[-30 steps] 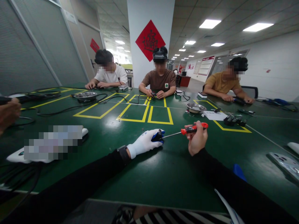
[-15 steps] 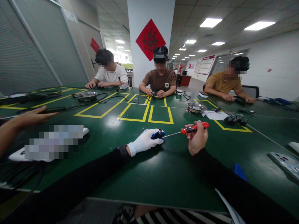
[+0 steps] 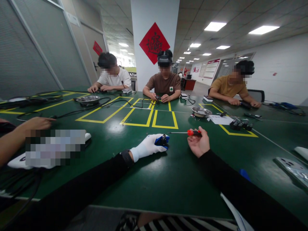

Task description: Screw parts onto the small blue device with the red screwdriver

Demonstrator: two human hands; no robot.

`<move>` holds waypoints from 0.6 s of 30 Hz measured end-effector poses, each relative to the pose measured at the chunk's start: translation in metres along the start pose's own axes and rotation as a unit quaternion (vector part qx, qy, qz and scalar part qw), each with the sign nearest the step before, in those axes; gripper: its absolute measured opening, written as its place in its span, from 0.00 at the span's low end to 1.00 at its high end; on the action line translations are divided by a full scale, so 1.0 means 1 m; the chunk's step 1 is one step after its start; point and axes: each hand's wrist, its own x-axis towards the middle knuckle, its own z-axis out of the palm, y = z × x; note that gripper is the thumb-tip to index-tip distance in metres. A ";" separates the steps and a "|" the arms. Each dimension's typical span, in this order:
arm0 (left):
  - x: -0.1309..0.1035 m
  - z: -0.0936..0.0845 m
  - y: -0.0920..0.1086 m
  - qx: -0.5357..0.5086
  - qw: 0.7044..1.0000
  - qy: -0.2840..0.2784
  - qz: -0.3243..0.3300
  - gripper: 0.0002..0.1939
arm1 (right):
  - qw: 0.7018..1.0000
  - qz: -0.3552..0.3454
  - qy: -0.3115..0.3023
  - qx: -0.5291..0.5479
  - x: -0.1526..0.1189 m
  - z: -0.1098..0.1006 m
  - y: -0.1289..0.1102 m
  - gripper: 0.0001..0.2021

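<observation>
My left hand point(image 3: 149, 145), in a white glove with blue fingers, is closed around a small black part with a bright metal top point(image 3: 164, 139). What kind of part it is I cannot make out, since the glove covers most of it. My bare right hand point(image 3: 200, 143) grips a screwdriver point(image 3: 193, 132) by its red and black handle. The thin metal shaft points left, its tip just above and to the right of the gloved fingers, apart from the black part. Both hands are over the green table point(image 3: 168, 186).
Several people sit around the table, and another person's hand point(image 3: 36, 123) is at the left. A white device point(image 3: 18, 160) lies near my left arm. Metal bowls point(image 3: 201, 111), black parts point(image 3: 240, 124), white paper point(image 3: 222, 119) and a phone point(image 3: 291, 168) are also there.
The screwdriver's shaft has come away from the black part and swung level. My right hand has turned, with its palm more in view. The other person's hand at left has lowered.
</observation>
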 end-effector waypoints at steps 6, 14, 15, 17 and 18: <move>0.003 0.005 -0.008 -0.017 0.999 0.025 0.038 0.38 | 0.985 0.092 -0.145 0.025 -0.012 0.015 -0.001 0.06; 0.002 0.006 -0.008 -0.043 0.997 0.034 0.053 0.40 | 0.958 0.190 -0.214 0.006 -0.030 0.021 0.000 0.14; 0.001 0.006 -0.008 -0.050 0.997 0.036 0.050 0.40 | 0.956 0.193 -0.222 0.011 -0.032 0.022 -0.002 0.11; 0.001 0.007 -0.006 -0.063 0.996 0.038 0.042 0.40 | 0.954 0.189 -0.231 0.018 -0.036 0.025 -0.005 0.08; 0.000 0.007 -0.006 -0.066 0.996 0.039 0.038 0.40 | 0.956 0.183 -0.230 0.016 -0.037 0.026 -0.007 0.09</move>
